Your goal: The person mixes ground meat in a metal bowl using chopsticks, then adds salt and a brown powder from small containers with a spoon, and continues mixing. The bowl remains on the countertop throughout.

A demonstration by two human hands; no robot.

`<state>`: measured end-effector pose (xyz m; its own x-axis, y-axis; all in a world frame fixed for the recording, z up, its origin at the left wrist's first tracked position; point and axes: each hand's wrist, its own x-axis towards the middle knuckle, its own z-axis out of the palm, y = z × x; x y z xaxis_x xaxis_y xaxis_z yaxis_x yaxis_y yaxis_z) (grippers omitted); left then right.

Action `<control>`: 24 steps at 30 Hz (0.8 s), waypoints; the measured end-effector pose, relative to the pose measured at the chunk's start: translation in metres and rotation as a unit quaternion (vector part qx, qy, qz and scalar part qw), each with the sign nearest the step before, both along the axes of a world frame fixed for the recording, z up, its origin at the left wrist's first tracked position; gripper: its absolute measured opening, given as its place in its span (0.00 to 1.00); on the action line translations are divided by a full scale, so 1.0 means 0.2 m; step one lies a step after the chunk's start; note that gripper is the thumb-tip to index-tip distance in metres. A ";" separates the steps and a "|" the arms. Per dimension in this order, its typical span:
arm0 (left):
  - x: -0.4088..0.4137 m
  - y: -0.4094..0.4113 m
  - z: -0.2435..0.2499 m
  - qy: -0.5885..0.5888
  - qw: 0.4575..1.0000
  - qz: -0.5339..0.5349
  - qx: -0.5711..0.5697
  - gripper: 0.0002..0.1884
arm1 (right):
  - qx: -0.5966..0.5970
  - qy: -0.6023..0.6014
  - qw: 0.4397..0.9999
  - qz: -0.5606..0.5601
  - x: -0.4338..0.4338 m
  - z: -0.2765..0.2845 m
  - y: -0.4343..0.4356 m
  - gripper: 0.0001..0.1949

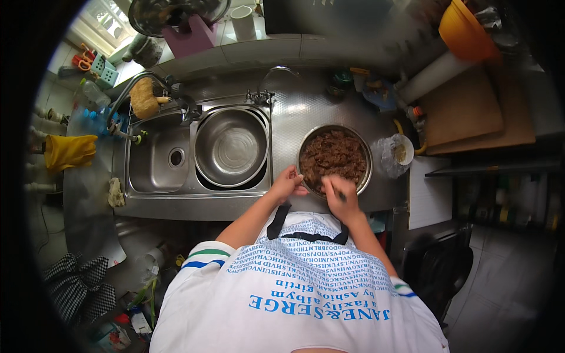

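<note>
A round steel bowl (370,154) stands on the metal counter, right of the double sink. It is filled with brown, moist minced meat or a similar mixture (334,154). My left hand (289,183) is at the bowl's near left side, thumb and fingers at the rim. Over the near part of the bowl, my right hand (340,194) is closed around a dark utensil handle (341,196). The utensil's working end is hidden by the hand and the mixture. The right hand is slightly blurred.
A large steel basin (230,148) sits in the right sink bowl; the left sink (154,167) has a drain. A white cup (402,152) with plastic film stands right of the meat bowl. A dark-green lidded jar (340,81) and cutting boards (468,112) are farther back.
</note>
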<state>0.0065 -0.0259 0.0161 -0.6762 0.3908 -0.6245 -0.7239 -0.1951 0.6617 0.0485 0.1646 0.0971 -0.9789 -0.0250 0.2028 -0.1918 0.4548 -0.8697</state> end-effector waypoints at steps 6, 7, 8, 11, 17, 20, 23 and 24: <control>-0.02 -0.03 -0.01 0.006 1.000 0.003 -0.014 0.04 | -0.131 -0.070 0.976 -0.160 -0.09 -0.01 0.27 0.08; -0.01 -0.02 -0.01 0.006 1.000 0.003 -0.023 0.04 | -0.090 -0.097 0.981 -0.145 -0.01 0.04 0.27 0.09; 0.01 -0.01 -0.05 0.013 0.999 0.048 0.012 0.05 | -0.023 -0.112 0.987 -0.114 0.03 0.10 0.22 0.09; 0.00 -0.02 -0.05 0.012 0.999 0.041 0.007 0.06 | -0.151 -0.106 0.977 -0.111 0.01 0.22 0.11 0.07; 0.00 -0.02 -0.01 0.015 1.000 0.009 -0.001 0.03 | -0.214 -0.125 0.963 -0.108 -0.22 0.13 0.01 0.09; 0.01 -0.01 0.00 0.026 0.999 0.032 -0.013 0.02 | -0.207 -0.163 0.959 -0.103 -0.21 -0.06 0.06 0.07; 0.01 0.01 -0.05 0.036 0.997 0.049 -0.045 0.03 | -0.164 -0.213 0.957 -0.109 -0.16 0.03 0.25 0.06; 0.01 0.02 -0.06 0.039 0.997 0.046 -0.040 0.03 | -0.141 -0.227 0.958 -0.103 -0.16 0.11 0.31 0.06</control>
